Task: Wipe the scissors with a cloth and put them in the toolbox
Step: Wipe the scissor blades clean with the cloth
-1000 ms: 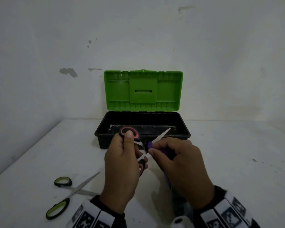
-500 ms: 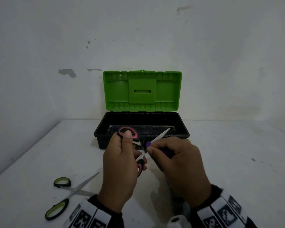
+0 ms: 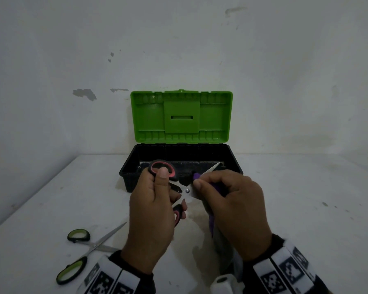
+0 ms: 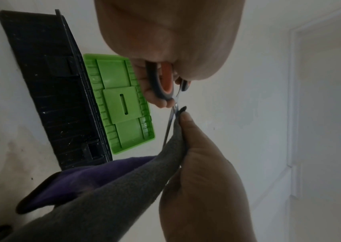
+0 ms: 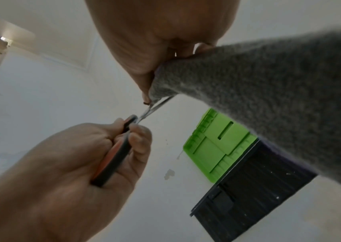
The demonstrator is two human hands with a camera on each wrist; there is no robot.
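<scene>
My left hand [image 3: 155, 198] grips the red-and-black handles of a pair of scissors [image 3: 186, 189] just in front of the toolbox. The blades point up and right, and the tip [image 3: 216, 166] shows over the box. My right hand [image 3: 227, 196] pinches a purple-and-grey cloth [image 3: 211, 223] round the blade close to the pivot. The left wrist view shows the cloth [image 4: 124, 188] folded over the thin blade [image 4: 170, 121]. In the right wrist view the cloth [image 5: 268, 91] hangs from my right fingers. The black toolbox [image 3: 136, 164] stands open with its green lid [image 3: 181, 117] upright.
A second pair of scissors [image 3: 87, 249] with green-and-black handles lies open on the white table [image 3: 306, 219] at the front left. A wall rises right behind the toolbox. A small white object [image 3: 223, 283] sits at the bottom edge near my right wrist.
My right hand with the cloth has slid down the blade toward the pivot. The left hand keeps its grip on the handles almost unmoved.
</scene>
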